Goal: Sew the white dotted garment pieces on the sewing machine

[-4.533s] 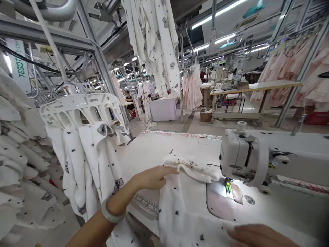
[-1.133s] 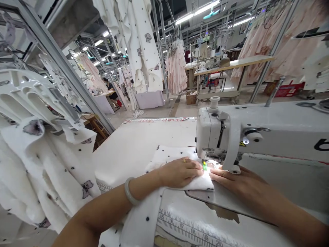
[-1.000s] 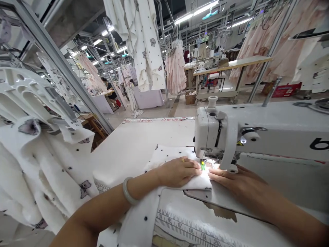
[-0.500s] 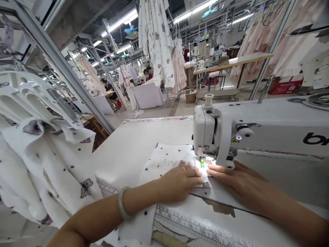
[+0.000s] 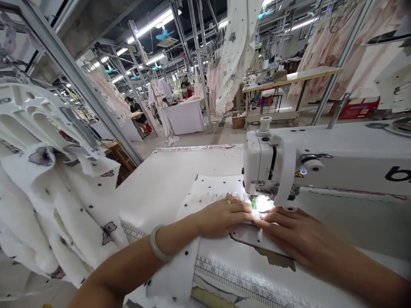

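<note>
A white cloth piece with small dark spots (image 5: 210,184) lies on the table, its right edge under the sewing machine's lit needle area. Beside the green-marked presser foot (image 5: 254,202), my left hand (image 5: 223,216) rests flat on the cloth, fingers stretched towards the needle. My right hand (image 5: 293,229) is to the right of the foot, fingers extended, the tips by the cloth's edge and close to my left fingertips. Neither hand is wrapped round anything. The white sewing machine (image 5: 346,154) stands over the right side. Glare hides the stitching point.
Spotted white garments (image 5: 64,205) hang from a white hanger clamp (image 5: 41,107) close on the left. A printed ruler strip (image 5: 237,278) runs along the table's front. Farther off, another spotted garment (image 5: 239,55) hangs, and people sit at work tables.
The cloth's near edge has moved away towards the presser foot. My right fingertips have come nearer and lower, close to my left ones. The hanging garment in the background has swung right.
</note>
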### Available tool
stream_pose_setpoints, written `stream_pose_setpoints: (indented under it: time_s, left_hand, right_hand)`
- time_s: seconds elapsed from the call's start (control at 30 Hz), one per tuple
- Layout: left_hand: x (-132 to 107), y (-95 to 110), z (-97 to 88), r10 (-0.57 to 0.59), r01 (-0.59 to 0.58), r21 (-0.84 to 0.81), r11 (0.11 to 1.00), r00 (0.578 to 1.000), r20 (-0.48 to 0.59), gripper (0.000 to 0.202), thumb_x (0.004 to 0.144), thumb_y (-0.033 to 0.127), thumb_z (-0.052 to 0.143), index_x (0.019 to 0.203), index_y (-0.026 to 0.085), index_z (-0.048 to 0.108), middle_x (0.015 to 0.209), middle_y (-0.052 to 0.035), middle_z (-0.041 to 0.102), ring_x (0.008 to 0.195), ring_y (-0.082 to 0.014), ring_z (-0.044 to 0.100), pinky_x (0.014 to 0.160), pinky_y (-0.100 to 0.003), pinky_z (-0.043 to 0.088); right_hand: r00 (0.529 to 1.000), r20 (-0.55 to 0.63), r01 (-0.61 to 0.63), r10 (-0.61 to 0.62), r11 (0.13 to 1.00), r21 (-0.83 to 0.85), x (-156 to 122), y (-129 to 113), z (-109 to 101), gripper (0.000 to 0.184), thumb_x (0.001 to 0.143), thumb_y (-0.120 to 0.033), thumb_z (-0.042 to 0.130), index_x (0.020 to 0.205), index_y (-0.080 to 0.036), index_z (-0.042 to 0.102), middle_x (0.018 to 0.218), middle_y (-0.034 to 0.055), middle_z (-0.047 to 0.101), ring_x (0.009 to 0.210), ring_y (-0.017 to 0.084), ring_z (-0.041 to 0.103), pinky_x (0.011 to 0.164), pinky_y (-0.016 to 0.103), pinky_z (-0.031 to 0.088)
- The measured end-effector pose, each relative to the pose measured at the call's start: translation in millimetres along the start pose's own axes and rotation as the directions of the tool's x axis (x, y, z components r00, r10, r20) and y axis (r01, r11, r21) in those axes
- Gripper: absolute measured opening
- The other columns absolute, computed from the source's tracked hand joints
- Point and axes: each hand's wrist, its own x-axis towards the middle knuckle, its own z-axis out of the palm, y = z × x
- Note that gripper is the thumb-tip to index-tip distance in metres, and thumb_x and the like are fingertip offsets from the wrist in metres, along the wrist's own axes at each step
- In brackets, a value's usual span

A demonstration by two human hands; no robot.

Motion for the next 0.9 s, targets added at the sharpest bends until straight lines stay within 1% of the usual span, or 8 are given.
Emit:
stream_pose_setpoints:
  time_s: [0.1,0.17,0.27,0.37,0.5,0.63,0.8,0.9]
  left_hand:
    - [-2,-4,5.2,0.058,-0.059,-0.010,0.998,0.997,-0.052,0.036,0.105,0.010,0.039,0.128,0.012,0.067,0.128,-0.0114,0.074,0.127,-0.0196,0.064,0.114,-0.037,0.049]
    - [-2,-7,8.0,0.068,-0.069,-0.017,0.997,0.996,-0.064,0.036,0.106,0.010,0.040,0.126,0.014,0.069,0.127,-0.0095,0.075,0.127,-0.0193,0.065,0.114,-0.037,0.050]
    - [0,-12,9.2,0.064,-0.065,-0.022,0.998,0.996,-0.067,0.034,0.107,0.011,0.043,0.125,0.017,0.071,0.129,-0.0095,0.074,0.132,-0.0210,0.063,0.114,-0.039,0.050]
    - [4,-18,7.4,0.064,-0.066,-0.033,0.997,0.996,-0.065,0.034,0.109,0.013,0.041,0.125,0.012,0.071,0.128,-0.0127,0.074,0.132,-0.0222,0.063,0.114,-0.040,0.050]
    - [12,-28,5.4,0.010,-0.012,-0.055,0.998,0.999,-0.044,0.031,0.109,0.017,0.045,0.122,0.014,0.073,0.129,-0.0116,0.074,0.133,-0.0222,0.063,0.116,-0.040,0.049]
    - [16,-36,5.1,-0.045,0.044,-0.055,0.998,0.999,-0.013,0.034,0.105,0.007,0.045,0.123,0.016,0.072,0.128,-0.0101,0.075,0.133,-0.0222,0.062,0.118,-0.042,0.048]
    - [18,-31,1.1,-0.101,0.101,-0.020,0.995,0.995,0.019,0.034,0.104,0.008,0.045,0.125,0.014,0.071,0.130,-0.0118,0.073,0.131,-0.0216,0.062,0.117,-0.038,0.047]
    - [18,-27,-1.5,-0.125,0.125,-0.011,0.992,0.992,0.026,0.034,0.104,0.008,0.045,0.126,0.012,0.070,0.131,-0.0125,0.072,0.131,-0.0217,0.062,0.117,-0.036,0.047]
  right_hand:
    - [0.999,0.033,-0.039,0.038,0.999,0.032,0,-1,2,0.033,0.112,-0.030,0.039,0.130,-0.030,0.066,0.102,0.0012,0.073,0.085,0.017,0.070,0.076,0.034,0.049]
    - [0.998,0.044,-0.050,0.049,0.998,0.040,-2,-1,4,0.033,0.113,-0.031,0.037,0.125,-0.030,0.068,0.104,0.0015,0.072,0.085,0.016,0.069,0.076,0.034,0.049]
    - [0.997,0.036,-0.063,0.063,0.998,0.009,-5,0,8,0.032,0.113,-0.032,0.038,0.127,-0.031,0.067,0.110,0.0015,0.072,0.087,0.016,0.071,0.082,0.036,0.048]
    - [0.994,0.002,-0.106,0.107,0.992,-0.069,-6,2,11,0.032,0.113,-0.034,0.039,0.133,-0.033,0.064,0.112,0.0007,0.074,0.087,0.019,0.072,0.084,0.040,0.047]
    - [0.990,0.007,-0.139,0.140,0.985,-0.102,-7,5,11,0.034,0.111,-0.040,0.044,0.140,-0.034,0.060,0.116,0.0007,0.076,0.088,0.023,0.072,0.089,0.045,0.046]
    - [0.988,0.023,-0.151,0.154,0.984,-0.091,-8,10,12,0.031,0.108,-0.043,0.050,0.134,-0.033,0.064,0.121,0.0023,0.076,0.092,0.024,0.071,0.088,0.045,0.047]
    - [0.987,0.024,-0.159,0.162,0.985,-0.071,-12,15,17,0.032,0.107,-0.043,0.052,0.135,-0.033,0.063,0.124,0.0010,0.075,0.099,0.025,0.071,0.092,0.046,0.048]
    - [0.985,0.043,-0.165,0.168,0.984,-0.068,-12,16,17,0.028,0.107,-0.043,0.053,0.130,-0.033,0.066,0.119,0.0001,0.077,0.098,0.024,0.071,0.091,0.045,0.048]
